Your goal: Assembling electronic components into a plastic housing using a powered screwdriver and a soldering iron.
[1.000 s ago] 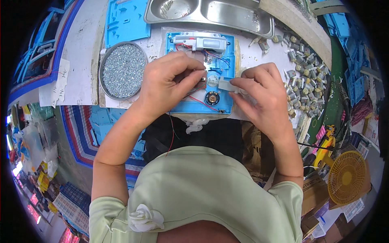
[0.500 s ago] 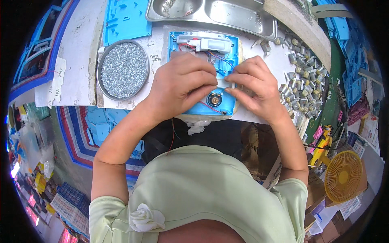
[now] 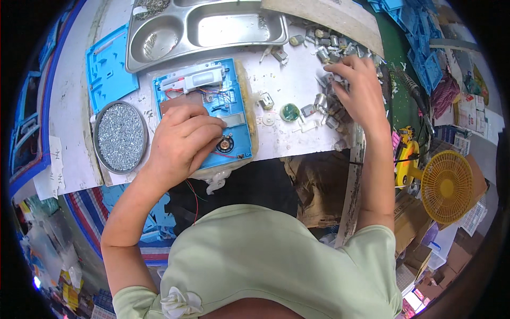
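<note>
1. Blue plastic makes up the open case (image 3: 204,114) that lies on the white desk (image 3: 289,133), close to the near edge and left of the middle. Its long side runs from the near edge toward the far edge.
2. The left hand (image 3: 183,141) rests right on the case, with bent fingers pressing on the lower part, beside a small round speaker (image 3: 226,143). It looks like it pinches something, but I cannot tell what, because the fingers cover it.
3. The right hand (image 3: 358,90) is well apart from the case, out at the right edge of the desk. Its fingers curl down into a pile of small silver motors (image 3: 329,103). I cannot tell if it has one yet.
4. So the motors lie to the right of the case, and the right hand is the nearer one to them.
5. A round tin of screws (image 3: 121,137) sits just left of the case. A steel tray (image 3: 204,29) sits at the far edge.
6. Thin red wires inside the case are too small to follow.
</note>
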A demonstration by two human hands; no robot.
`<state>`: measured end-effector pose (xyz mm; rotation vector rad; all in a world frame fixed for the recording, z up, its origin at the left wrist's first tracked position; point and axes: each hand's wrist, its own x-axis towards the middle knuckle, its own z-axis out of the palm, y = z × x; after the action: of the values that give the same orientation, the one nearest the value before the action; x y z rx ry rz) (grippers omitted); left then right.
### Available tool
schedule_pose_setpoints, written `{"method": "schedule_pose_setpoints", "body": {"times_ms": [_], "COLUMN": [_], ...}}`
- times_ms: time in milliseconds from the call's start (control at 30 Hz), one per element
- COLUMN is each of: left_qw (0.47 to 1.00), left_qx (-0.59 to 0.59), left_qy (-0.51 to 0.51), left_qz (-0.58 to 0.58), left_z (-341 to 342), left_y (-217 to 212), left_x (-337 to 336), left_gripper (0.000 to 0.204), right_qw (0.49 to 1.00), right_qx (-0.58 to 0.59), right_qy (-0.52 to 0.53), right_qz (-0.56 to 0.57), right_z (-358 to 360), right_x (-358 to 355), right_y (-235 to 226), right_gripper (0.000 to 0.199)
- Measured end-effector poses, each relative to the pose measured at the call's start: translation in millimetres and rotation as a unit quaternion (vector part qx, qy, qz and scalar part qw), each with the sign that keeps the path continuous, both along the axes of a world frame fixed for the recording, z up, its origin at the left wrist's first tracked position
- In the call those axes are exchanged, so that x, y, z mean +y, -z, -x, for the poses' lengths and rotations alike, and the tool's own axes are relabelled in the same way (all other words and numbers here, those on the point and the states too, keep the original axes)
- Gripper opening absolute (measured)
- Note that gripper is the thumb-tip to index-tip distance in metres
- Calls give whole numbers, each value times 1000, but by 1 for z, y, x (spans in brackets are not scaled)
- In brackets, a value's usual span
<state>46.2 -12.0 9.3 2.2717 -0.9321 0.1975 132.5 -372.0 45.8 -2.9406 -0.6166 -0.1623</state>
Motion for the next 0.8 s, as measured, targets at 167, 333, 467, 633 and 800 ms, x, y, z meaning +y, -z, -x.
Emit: {"method": "schedule_pose_setpoints", "body": {"times_ms": [167, 333, 467, 633, 800], "left_qw": [998, 962, 978, 996, 967], "left_qx": [6, 218, 189, -64, -109], "left_qy": [-15, -110, -57, 24, 170], "left_qz": [54, 117, 70, -48, -157], "left_z": [-4, -13, -36, -51, -91], "left_y": [-11, -54, -50, -60, -57], "left_x": [-6, -42, -54, -49, -65], "left_gripper": [24, 16, 14, 18, 15], "right_qw": [993, 984, 968, 730, 557], "right_qx": [52, 17, -28, 349, 478], "right_qy": [-53, -144, -145, -39, 51], "right_qz": [97, -99, -204, -586, -677], "right_z": [-26, 14, 44, 45, 39], "right_x": [4, 66, 92, 84, 57], "right_y": [2, -22, -21, -11, 5], "right_gripper": [21, 31, 34, 33, 31]}}
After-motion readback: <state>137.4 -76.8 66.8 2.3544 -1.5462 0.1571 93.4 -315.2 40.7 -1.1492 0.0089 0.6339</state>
